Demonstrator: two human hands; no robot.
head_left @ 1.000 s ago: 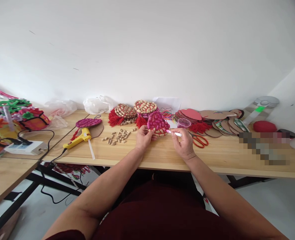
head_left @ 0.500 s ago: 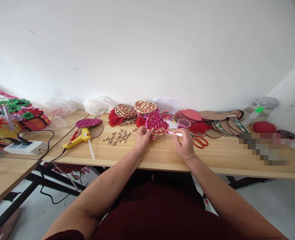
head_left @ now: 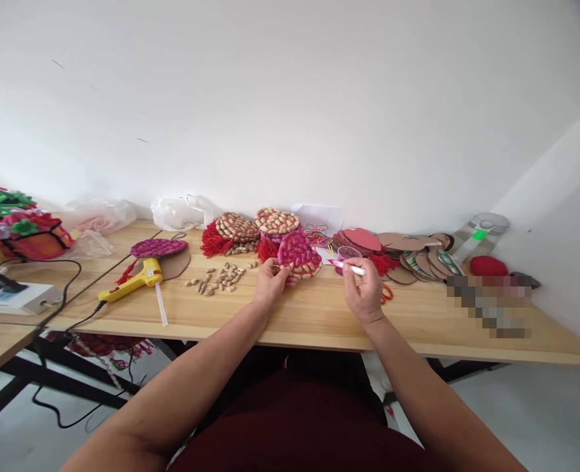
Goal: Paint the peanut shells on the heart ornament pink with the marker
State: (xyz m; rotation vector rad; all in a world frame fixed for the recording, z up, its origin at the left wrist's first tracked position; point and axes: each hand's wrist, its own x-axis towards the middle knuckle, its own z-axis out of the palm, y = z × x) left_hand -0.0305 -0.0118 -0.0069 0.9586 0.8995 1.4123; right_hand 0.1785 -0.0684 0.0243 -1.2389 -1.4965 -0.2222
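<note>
My left hand (head_left: 271, 282) is closed on the lower left edge of a peanut-covered disc (head_left: 299, 255), tilted up off the table. Most of its peanuts are painted magenta; those along the lower edge are still pale tan. In my right hand (head_left: 365, 288) is a white paintbrush (head_left: 353, 267) with pink-stained bristles pointing left, apart from the disc. Just behind the brush stands a small clear cup of purple-pink paint (head_left: 348, 252). Loose peanuts (head_left: 221, 278) lie on the table left of my left hand. Orange-handled scissors (head_left: 386, 294) are partly hidden behind my right hand.
A yellow glue gun (head_left: 132, 280) with its cord lies at left, beside a finished magenta peanut disc (head_left: 158, 247). Tan peanut discs with red tassels (head_left: 231, 227) stand behind. Cardboard pieces (head_left: 402, 242) and red yarn (head_left: 489, 266) are at right; a white power strip (head_left: 19, 300) sits far left.
The brush has come away from the disc's right edge, and my right hand now holds it beside the paint cup. My left hand keeps hold of the disc. The view has shifted slightly right.
</note>
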